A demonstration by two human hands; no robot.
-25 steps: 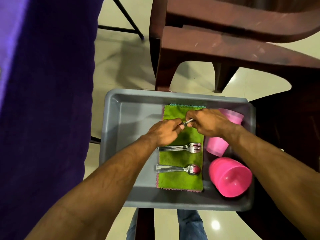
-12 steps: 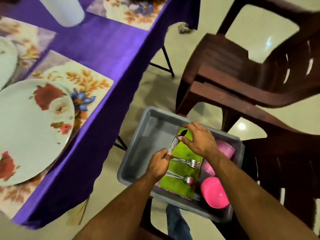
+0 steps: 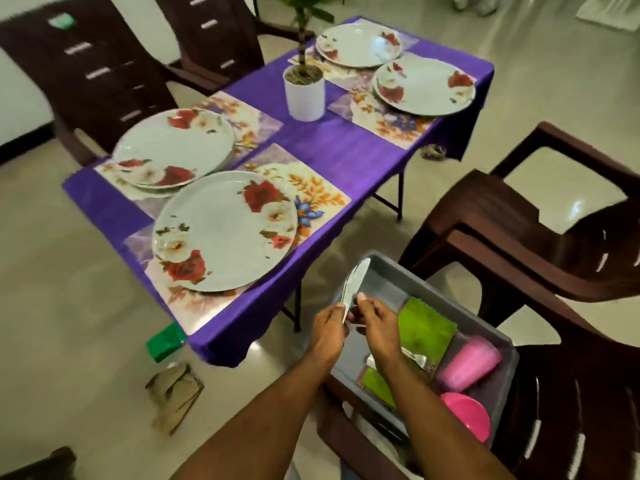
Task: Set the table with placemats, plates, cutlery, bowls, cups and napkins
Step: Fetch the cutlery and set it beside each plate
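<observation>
My left hand (image 3: 328, 323) grips the handles of a bunch of metal cutlery (image 3: 354, 285) whose blurred heads point up over the grey tub (image 3: 388, 273). My right hand (image 3: 375, 318) pinches the same handles from the right. In the tub lie a green napkin (image 3: 426, 329), more cutlery (image 3: 417, 359), a pink cup (image 3: 468, 363) on its side and a pink bowl (image 3: 467, 413). On the purple table (image 3: 341, 150) several floral plates sit on floral placemats; the nearest plate (image 3: 221, 230) rests on a placemat (image 3: 311, 192).
A white pot with a plant (image 3: 304, 90) stands mid-table. Brown plastic chairs (image 3: 540, 216) stand at the right, and others (image 3: 104, 71) behind the table. A green packet (image 3: 165, 345) and a folded brown thing (image 3: 173, 394) lie on the floor by the table's near corner.
The view has swung up from the tub to the whole table. Both hands have lifted the cutlery out of the tub and moved it left, toward the table.
</observation>
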